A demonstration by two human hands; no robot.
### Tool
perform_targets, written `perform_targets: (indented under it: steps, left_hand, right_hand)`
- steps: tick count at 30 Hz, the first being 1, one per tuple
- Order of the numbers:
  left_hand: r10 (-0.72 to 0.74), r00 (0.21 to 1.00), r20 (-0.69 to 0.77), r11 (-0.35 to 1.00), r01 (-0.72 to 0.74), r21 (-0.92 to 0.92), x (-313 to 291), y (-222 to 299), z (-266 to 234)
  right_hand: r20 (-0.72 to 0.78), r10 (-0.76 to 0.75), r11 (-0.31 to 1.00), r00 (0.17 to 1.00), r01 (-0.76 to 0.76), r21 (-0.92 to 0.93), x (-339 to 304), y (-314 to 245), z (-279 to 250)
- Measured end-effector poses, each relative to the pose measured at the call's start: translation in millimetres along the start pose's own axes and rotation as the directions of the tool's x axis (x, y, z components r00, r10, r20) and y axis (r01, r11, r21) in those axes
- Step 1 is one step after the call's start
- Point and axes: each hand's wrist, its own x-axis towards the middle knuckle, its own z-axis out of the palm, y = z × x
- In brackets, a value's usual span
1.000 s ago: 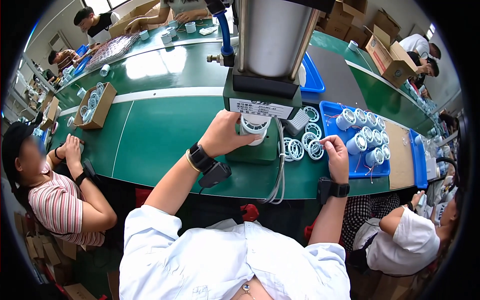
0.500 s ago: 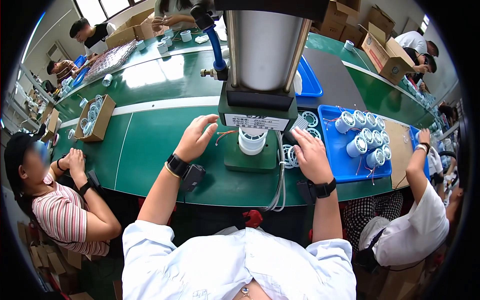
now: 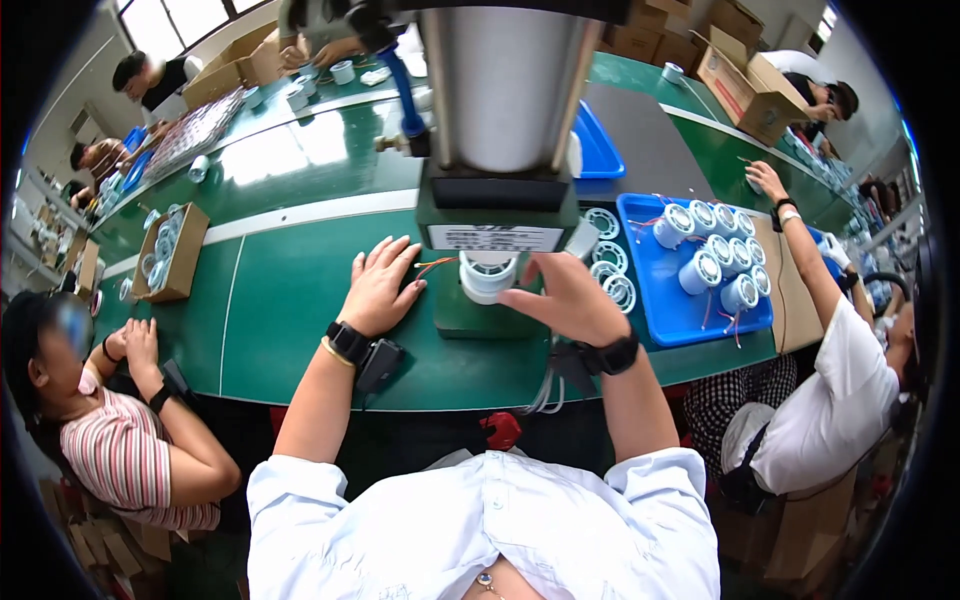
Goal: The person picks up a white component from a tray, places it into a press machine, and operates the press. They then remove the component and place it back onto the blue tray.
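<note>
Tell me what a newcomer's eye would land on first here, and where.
Probably the big silver cylinder at top centre, with a white round part below it on a green base. The right hand is at that part's right side; the left hand is spread over the green table. To the right, a blue tray holds similar white parts.

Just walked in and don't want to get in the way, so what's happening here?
A person works at a press on a green table. A white cup with thin wires sits upright under it. The right hand is open at the cup's right side; whether it touches is unclear. The left hand is spread palm down to the cup's left. To the right are loose white rings and a blue tray of similar cups.
</note>
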Motion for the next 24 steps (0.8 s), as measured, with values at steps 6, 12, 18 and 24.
perform_targets:
  steps: [6, 12, 18, 24]
  left_hand:
    - [0.057, 0.995, -0.079, 0.998, -0.058, -0.010, -4.5, -10.0, 4.8]
    - [0.014, 1.000, 0.012, 1.000, -0.014, -0.014, -2.0, -1.3, -5.3]
    - [-0.006, 1.000, 0.030, 1.000, 0.006, -0.004, -1.0, -2.0, -7.8]
    - [0.004, 1.000, 0.028, 1.000, -0.004, 0.001, 1.1, 0.5, -3.4]
  right_hand:
    - [-0.206, -0.106, 0.938, 0.973, 0.167, 0.305, 14.8, 9.9, 13.5]
    - [-0.406, 0.137, 0.966, 0.903, -0.031, 0.257, -34.4, 49.6, -42.7]
    - [-0.541, 0.235, 0.780, 0.808, -0.489, -0.391, -77.7, 117.4, -91.1]
    - [-0.673, 0.123, 0.513, 0.729, -0.627, -0.585, -85.2, 154.6, -102.8]
